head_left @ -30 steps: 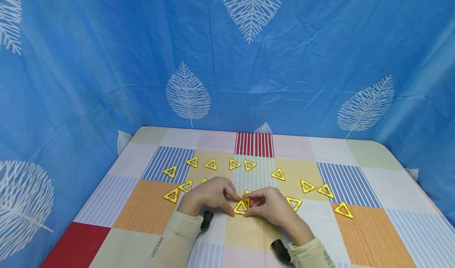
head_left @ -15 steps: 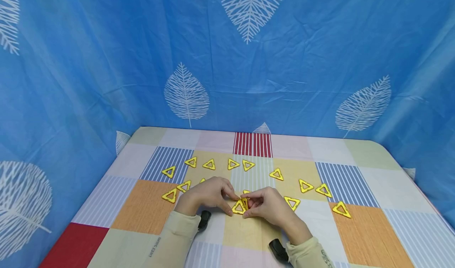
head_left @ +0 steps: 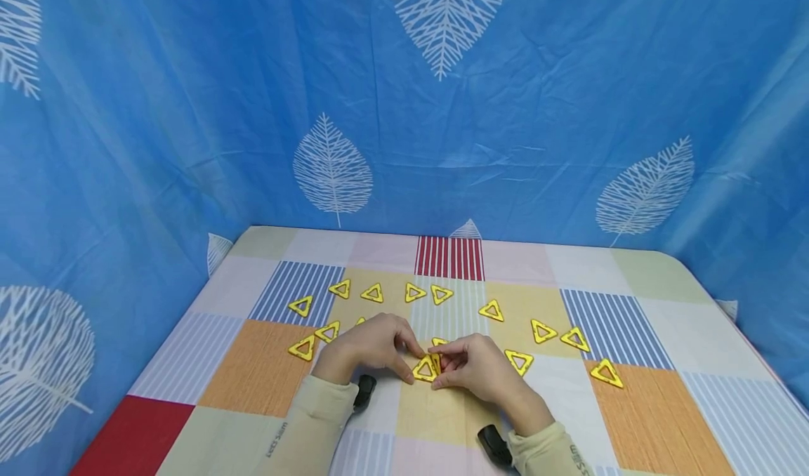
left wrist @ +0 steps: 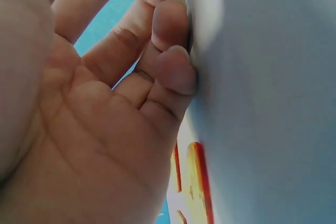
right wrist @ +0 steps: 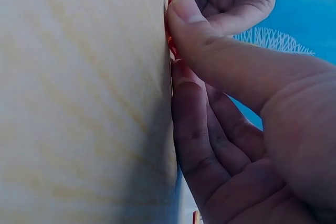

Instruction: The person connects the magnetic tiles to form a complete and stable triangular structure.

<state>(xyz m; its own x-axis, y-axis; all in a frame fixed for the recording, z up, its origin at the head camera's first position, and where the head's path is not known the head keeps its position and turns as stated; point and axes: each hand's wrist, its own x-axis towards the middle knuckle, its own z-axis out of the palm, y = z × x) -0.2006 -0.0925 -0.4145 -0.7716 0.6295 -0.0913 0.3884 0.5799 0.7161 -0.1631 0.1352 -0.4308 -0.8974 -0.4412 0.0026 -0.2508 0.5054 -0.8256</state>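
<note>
A yellow triangular tile (head_left: 418, 374) with a hollow middle lies on the patchwork cloth between both hands in the head view. My left hand (head_left: 378, 346) holds it from the left, index finger at its top corner and thumb by its lower left corner. Against its right side leans a second yellow triangular tile (head_left: 437, 364), pinched by the thumb and index finger of my right hand (head_left: 478, 367), which partly cover it. In the right wrist view, a tile's red edge (right wrist: 172, 45) shows beside the right thumb (right wrist: 188, 8). The left wrist view shows the left palm (left wrist: 94, 140), its fingertips low at the cloth.
Several more yellow triangular tiles lie flat around the hands, such as one tile (head_left: 303, 355) at left and another (head_left: 618, 380) at right. One tile (head_left: 439, 340) sits just behind the right fingers. A blue leaf-print curtain (head_left: 505, 111) stands behind the table (head_left: 354, 248).
</note>
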